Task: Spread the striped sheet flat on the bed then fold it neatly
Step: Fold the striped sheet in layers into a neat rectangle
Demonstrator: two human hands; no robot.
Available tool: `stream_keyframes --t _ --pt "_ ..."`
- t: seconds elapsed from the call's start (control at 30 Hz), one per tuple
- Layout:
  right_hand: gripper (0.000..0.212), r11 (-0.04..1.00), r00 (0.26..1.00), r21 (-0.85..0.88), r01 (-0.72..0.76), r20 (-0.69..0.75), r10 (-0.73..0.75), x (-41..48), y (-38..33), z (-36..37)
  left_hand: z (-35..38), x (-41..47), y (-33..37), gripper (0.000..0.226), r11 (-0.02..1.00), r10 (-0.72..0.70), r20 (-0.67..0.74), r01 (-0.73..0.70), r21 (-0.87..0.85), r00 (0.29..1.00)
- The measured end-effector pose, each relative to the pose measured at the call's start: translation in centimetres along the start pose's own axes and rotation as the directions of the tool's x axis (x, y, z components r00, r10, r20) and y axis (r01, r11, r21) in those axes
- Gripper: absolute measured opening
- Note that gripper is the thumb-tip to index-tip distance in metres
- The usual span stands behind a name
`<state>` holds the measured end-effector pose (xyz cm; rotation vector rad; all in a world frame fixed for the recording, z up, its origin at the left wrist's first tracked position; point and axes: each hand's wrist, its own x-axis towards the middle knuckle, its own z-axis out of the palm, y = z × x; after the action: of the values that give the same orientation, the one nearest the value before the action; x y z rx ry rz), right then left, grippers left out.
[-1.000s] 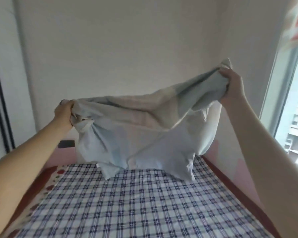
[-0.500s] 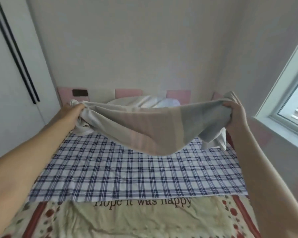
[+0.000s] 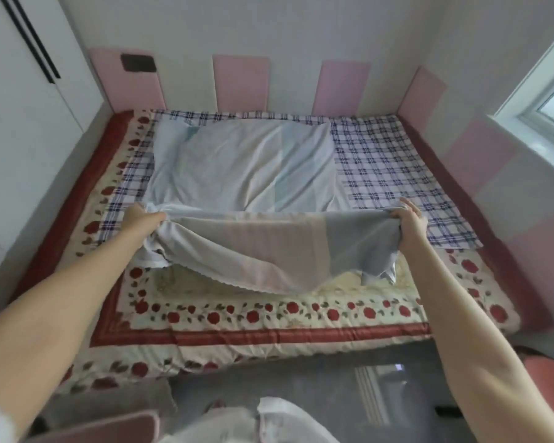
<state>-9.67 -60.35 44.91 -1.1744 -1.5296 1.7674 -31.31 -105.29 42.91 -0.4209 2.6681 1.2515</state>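
Two bare hands hold the near edge of the pale broad-striped fabric sheet (image 3: pixel 269 251) up above the bed (image 3: pixel 269 348), its bands running white, pink, beige and grey-blue. The left hand (image 3: pixel 143 219) has its fingers curled tight round a bunched wad of the cloth at the left end. The right hand (image 3: pixel 411 220) pinches the right end between thumb and curled fingers, with a loose corner hanging below it. Between the hands the raised edge sags in a shallow curve over the cream quilt with red roses and a dark red border (image 3: pixel 333 290). The far half of the sheet lies wrinkled on the bed and reaches nearly to the head end. It rests on the blue-and-white checked cloth (image 3: pixel 394 164) that covers the quilt's far part, and sits toward the left, so the checks show on the right. Pink padded wall panels (image 3: pixel 241 83) stand behind the bed, and a white-framed window (image 3: pixel 547 100) is at the right
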Motion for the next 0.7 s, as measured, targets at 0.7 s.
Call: stream_keyframes --t 0.7 --pt "0.023 0.377 0.874 -0.833 -0.405 -0.231 0.428 -14.8 18.4 -6.0 2.3 -8.3 -26.4 0.049 0.836 -0.117 0.351 -0.098 0.539 0.929"
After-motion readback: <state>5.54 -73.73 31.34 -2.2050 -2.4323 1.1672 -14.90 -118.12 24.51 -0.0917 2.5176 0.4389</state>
